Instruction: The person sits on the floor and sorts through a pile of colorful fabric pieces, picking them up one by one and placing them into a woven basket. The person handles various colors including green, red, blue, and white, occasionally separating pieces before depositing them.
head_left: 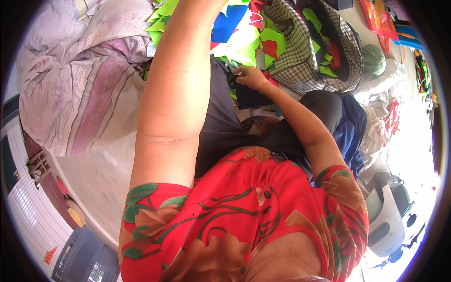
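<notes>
My left forearm (181,70) reaches up over a heap of cut fabric scraps (244,44) in bright green, red, blue and white. The left hand itself lies beyond the upper edge, out of sight. Close to the near side of the heap is my right hand (253,77), its fingers curled together in a pinch. Whatever sits between those fingertips is too small and dark to name. Black cloth (253,97) lies just below this hand, over my lap. Beside it on the right stands a black-and-white checked fabric bag (293,56), its mouth open, with green and red scraps inside.
A large pale sack with pink stripes (89,94) bulges at the left. At the right are a striped green watermelon (373,59), crumpled white plastic bags (378,110) and a white-and-grey appliance (387,223). A red packet (378,21) lies at the far right. A grey box (87,256) stands lower left.
</notes>
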A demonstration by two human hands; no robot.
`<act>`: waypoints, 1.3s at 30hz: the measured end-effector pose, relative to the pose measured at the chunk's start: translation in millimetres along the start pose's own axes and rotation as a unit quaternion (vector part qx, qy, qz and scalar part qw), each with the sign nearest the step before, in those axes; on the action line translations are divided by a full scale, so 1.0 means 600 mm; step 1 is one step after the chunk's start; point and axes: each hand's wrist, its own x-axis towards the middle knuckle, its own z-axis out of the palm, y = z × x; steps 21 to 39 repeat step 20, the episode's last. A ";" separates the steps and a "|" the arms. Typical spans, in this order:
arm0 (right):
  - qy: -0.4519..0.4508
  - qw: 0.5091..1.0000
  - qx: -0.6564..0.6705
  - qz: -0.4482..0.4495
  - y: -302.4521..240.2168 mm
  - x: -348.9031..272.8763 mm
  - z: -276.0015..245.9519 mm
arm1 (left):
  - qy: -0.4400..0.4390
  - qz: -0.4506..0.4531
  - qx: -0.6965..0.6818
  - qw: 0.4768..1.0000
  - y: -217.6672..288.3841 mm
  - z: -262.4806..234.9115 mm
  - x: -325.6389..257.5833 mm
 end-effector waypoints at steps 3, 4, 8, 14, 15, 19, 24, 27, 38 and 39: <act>0.053 0.997 -0.024 0.059 0.019 0.003 0.027 | 0.005 0.029 0.007 1.000 -0.012 0.003 0.007; 0.075 0.995 -0.041 0.051 0.012 -0.005 0.035 | 0.026 0.035 -0.007 0.999 -0.017 0.005 0.000; 0.126 0.989 -0.075 0.011 0.018 -0.007 0.058 | -0.001 0.000 0.010 1.000 -0.015 -0.007 -0.003; 0.190 0.958 -0.193 -0.093 0.021 -0.005 0.053 | 0.007 -0.014 0.024 1.000 -0.015 0.003 0.006; 0.210 0.947 -0.216 -0.110 0.014 -0.007 0.049 | 0.007 -0.007 0.019 1.000 -0.015 0.002 0.003; 0.191 0.962 -0.161 -0.110 0.019 0.005 0.006 | -0.001 -0.003 0.020 1.000 -0.005 0.001 0.004; 0.177 0.966 -0.162 -0.098 0.024 0.007 -0.003 | 0.000 -0.001 0.020 1.000 -0.003 0.000 0.004; 0.177 0.966 -0.162 -0.098 0.024 0.007 -0.003 | 0.000 -0.001 0.020 1.000 -0.003 0.000 0.004; 0.177 0.966 -0.162 -0.098 0.024 0.007 -0.003 | 0.000 -0.001 0.020 1.000 -0.003 0.000 0.004; 0.177 0.966 -0.162 -0.098 0.024 0.007 -0.003 | 0.000 -0.001 0.020 1.000 -0.003 0.000 0.004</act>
